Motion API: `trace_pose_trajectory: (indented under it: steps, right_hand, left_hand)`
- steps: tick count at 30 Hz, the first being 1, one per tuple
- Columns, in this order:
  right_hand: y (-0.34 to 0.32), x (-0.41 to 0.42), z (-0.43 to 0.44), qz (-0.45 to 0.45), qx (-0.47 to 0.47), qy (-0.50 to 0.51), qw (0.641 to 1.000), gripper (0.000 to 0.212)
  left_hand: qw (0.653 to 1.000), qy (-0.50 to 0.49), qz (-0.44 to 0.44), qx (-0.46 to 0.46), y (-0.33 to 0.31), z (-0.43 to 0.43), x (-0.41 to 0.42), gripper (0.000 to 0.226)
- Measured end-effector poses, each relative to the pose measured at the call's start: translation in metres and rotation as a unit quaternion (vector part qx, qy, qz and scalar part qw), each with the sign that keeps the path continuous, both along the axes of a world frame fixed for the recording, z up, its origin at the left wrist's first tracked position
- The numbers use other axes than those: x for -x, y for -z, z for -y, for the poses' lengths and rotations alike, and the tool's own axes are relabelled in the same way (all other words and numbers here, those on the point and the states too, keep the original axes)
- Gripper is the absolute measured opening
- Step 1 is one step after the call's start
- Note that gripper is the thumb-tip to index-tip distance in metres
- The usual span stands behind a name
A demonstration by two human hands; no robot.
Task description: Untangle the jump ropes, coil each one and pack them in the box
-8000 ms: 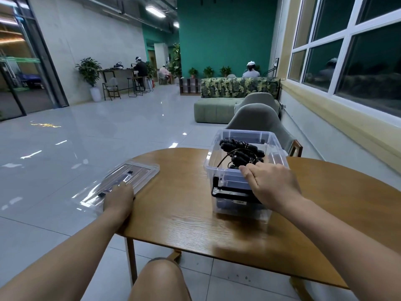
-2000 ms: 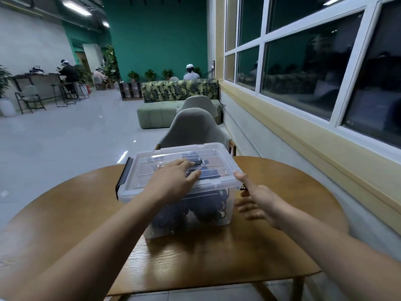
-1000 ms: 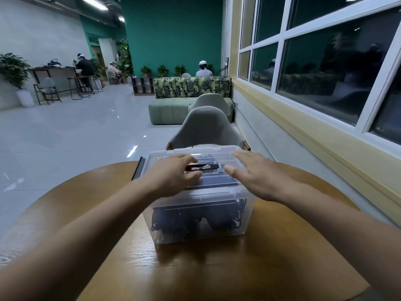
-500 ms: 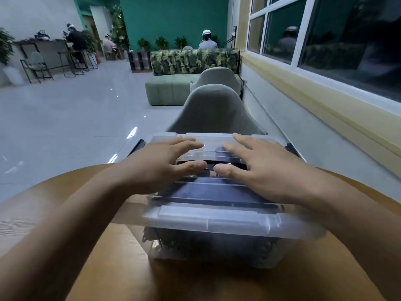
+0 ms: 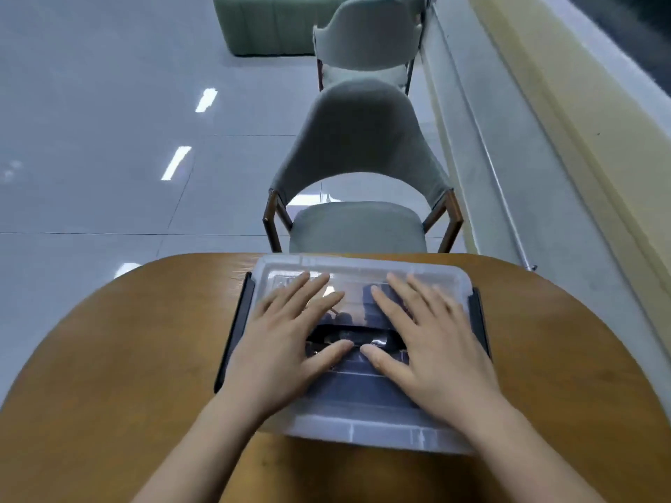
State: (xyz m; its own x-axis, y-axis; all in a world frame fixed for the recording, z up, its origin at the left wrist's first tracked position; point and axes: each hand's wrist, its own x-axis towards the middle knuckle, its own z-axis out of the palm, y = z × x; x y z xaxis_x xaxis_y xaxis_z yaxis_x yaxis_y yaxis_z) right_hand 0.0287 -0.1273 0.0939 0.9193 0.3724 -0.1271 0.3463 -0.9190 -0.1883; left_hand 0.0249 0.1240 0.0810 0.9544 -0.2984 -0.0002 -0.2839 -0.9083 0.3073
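The task looks nearly done. The black jump ropes (image 5: 348,335) lie packed inside the clear plastic box (image 5: 363,435), showing dimly through its transparent lid (image 5: 359,277). The box stands mid-way across the round wooden bench (image 5: 127,357). The left hand (image 5: 287,343) and right hand (image 5: 428,343) lie flat on the lid, fingers spread, pressing down. Probably only seating the lid and closing the black side latches (image 5: 236,332) remains; whether they are fastened I cannot tell.

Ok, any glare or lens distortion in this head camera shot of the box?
Head view: a small glare spot sits on the clear lid beside the left hand; head view: light reflections streak the glossy floor; head view: the wide lens slants and slightly bends the yellow ledge, and the whole frame is a little soft.
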Motion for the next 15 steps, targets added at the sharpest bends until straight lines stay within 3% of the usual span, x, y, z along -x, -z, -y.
trace_pose_trajectory:
  steps: [9, 13, 15]
  right_hand:
    - [-0.026, 0.001, -0.006, -0.094, 0.017, 0.018, 0.995, 0.082]
    - [-0.086, -0.017, -0.004, -0.187, 0.013, 0.021, 0.982, 0.076]
    - [-0.137, -0.030, -0.003, -0.156, 0.037, 0.009, 0.987, 0.074]
  left_hand:
    - [0.992, -0.010, -0.128, 0.005, -0.038, 0.003, 0.004, 0.075]
    - [0.975, 0.005, -0.220, -0.015, -0.114, -0.005, -0.018, 0.082]
    - [0.979, 0.011, -0.200, -0.044, -0.169, -0.007, -0.027, 0.081]
